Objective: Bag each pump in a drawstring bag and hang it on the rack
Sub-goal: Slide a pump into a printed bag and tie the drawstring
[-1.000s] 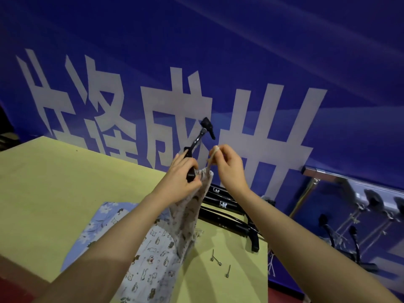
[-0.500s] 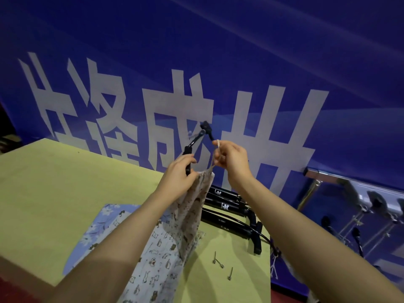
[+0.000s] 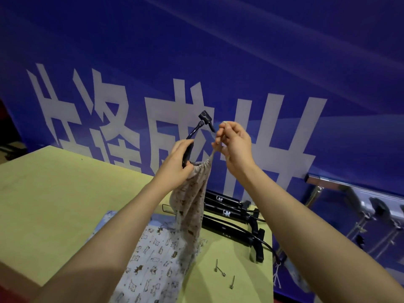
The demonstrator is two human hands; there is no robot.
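Left hand [image 3: 178,164] grips the beige printed drawstring bag [image 3: 192,206] at its gathered neck around the black pump [image 3: 192,143], held above the yellow surface's [image 3: 54,193] far edge, so right hand [image 3: 235,145] pinching the cord [image 3: 215,150] cinches it.

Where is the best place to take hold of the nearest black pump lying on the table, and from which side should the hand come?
Probably the middle of the nearest pump's long barrel, from above. It lies flat on the table with its top free; another pump sits close behind, and a hose runs beside it toward the handle end.
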